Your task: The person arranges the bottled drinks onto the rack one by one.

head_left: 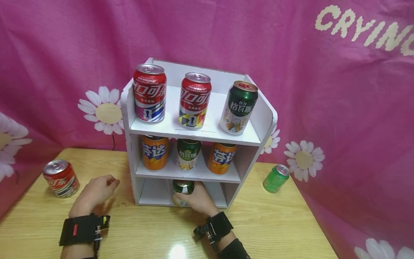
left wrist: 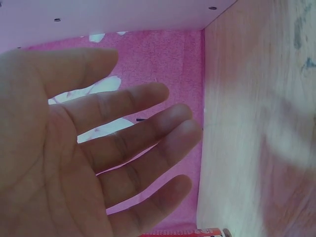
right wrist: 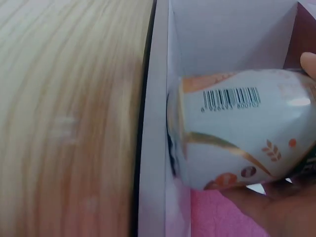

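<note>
My right hand (head_left: 201,200) grips a green-and-white drink can (head_left: 183,187) in the middle of the bottom level of a white three-level shelf (head_left: 260,104). In the right wrist view the can (right wrist: 232,133) shows its barcode, and its base is right at the shelf floor; I cannot tell whether it touches fully. My left hand (head_left: 97,190) holds nothing, hovering over the table left of the shelf. Its fingers are loosely extended in the left wrist view. Nearest to it is a red cola can (head_left: 61,178) on the table.
The top level bears two red cola cans (head_left: 150,94) and a green-and-white can (head_left: 239,108). Two orange soda cans (head_left: 155,153) flank another green-and-white can (head_left: 189,154) on the middle level. A small green can (head_left: 276,178) stands on the table's right. Pink cloth (head_left: 207,32) hangs behind.
</note>
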### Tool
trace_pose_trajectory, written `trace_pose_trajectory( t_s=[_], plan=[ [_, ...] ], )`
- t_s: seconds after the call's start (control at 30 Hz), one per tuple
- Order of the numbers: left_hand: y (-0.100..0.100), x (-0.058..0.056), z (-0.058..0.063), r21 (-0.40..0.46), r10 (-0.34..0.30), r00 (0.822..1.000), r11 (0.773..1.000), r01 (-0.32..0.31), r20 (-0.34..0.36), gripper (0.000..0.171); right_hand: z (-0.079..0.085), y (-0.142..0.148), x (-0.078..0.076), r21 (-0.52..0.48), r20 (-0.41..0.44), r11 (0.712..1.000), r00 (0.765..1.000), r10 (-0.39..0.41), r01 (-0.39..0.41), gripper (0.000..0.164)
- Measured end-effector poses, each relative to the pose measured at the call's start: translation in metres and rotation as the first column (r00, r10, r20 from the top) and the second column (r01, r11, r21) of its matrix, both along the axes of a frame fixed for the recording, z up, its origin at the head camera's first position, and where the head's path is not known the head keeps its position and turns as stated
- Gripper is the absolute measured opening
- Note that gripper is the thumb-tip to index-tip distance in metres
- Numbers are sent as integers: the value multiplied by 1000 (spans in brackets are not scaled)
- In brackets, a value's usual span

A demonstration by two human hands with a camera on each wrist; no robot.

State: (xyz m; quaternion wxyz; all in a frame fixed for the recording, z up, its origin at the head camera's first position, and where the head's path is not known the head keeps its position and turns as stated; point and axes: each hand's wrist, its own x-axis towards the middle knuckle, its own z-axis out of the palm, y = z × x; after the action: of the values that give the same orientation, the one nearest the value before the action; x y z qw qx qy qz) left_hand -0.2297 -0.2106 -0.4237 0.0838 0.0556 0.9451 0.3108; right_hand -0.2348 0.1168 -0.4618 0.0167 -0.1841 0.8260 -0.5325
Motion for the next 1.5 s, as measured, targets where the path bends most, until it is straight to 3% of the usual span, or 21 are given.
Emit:
trace_pose_trajectory(
  t_s=[0.17, 0.4, 0.77, 0.9, 1.2, 1.37, 1.5],
  plan=[
    [-2, -1, 2, -3, -8, 1000, 1000, 8, -19, 44, -2, -12, 1, 57, -6, 998, 999, -41, 41, 65],
    [-1, -1, 1, 4, -12, 1000, 1000, 12, -5, 44, -3, -27, 3, 35, 15, 995, 995, -95, 95, 70],
    [0, -1, 3, 11, 8, 1000, 1000, -8, 6, 44, -3, -48, 2, 13, -83, 966, 963, -256, 258, 76],
    [-1, -1, 2, 11, 11, 1000, 1000, -11, -1, 43, -3, -48, 1, 10, -99, 970, 966, -241, 243, 74],
    [-4, -3, -2, -6, 10, 1000, 1000, -10, -6, 47, -3, -37, -2, 15, -36, 991, 990, -135, 135, 69],
    [-4, -3, 0, -6, 9, 1000, 1000, -9, -10, 45, 1, -40, 2, 33, -54, 988, 987, -151, 153, 74],
    [-2, -2, 0, -3, 11, 1000, 1000, -11, -6, 43, 1, -46, 7, 40, -96, 974, 971, -218, 223, 82]
  ],
)
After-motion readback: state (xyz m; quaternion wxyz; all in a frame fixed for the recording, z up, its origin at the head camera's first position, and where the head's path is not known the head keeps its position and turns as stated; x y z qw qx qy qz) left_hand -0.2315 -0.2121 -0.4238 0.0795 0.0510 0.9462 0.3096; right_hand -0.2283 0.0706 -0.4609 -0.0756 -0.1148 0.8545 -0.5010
